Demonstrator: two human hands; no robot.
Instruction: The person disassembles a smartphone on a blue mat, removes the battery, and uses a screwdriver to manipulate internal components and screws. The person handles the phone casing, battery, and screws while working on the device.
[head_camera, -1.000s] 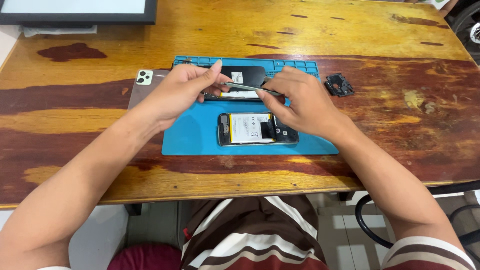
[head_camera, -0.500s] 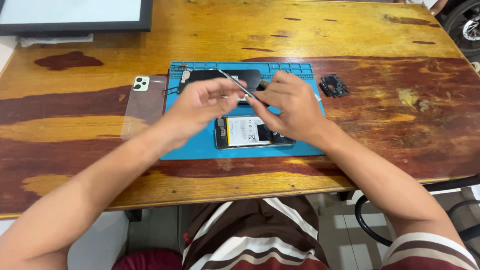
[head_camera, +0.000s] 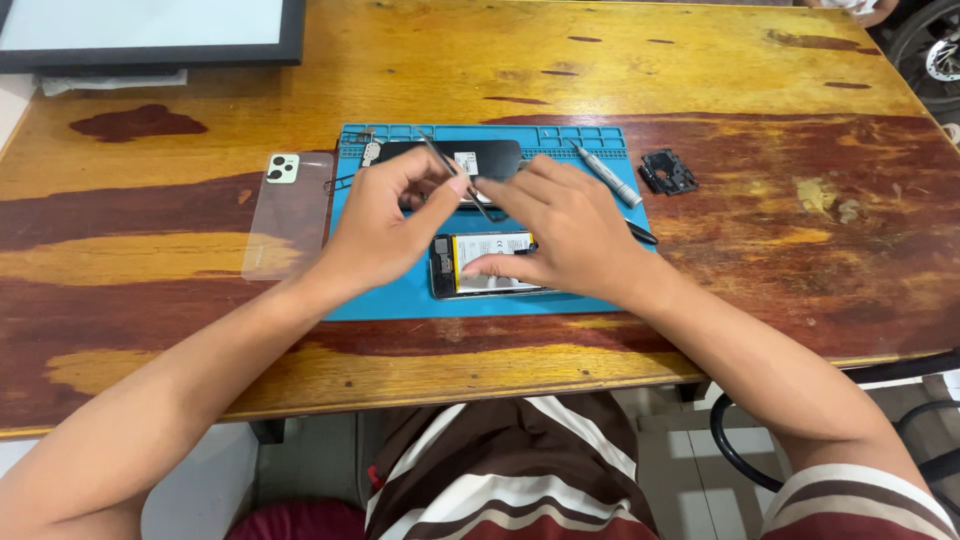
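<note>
Now your left hand (head_camera: 385, 225) pinches the tweezers (head_camera: 452, 176) above the opened phone (head_camera: 487, 265), which lies on the blue mat (head_camera: 400, 295); your right hand (head_camera: 565, 235) presses its fingertips flat on the phone.

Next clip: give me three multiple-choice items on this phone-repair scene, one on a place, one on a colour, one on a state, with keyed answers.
1. Where does the clear phone case lie?
A. on the bare wood left of the mat
B. on the mat
C. in the person's lap

2. What colour is the work mat?
A. red
B. blue
C. grey

3. What state is the phone under the right hand in?
A. back cover fitted
B. opened, insides exposed
C. wrapped in plastic

Answers: 1 A, the case sits on the table just off the mat's left edge. 2 B, the mat is plainly blue. 3 B, a labelled inner part shows while the left hand holds tweezers above it.
</note>
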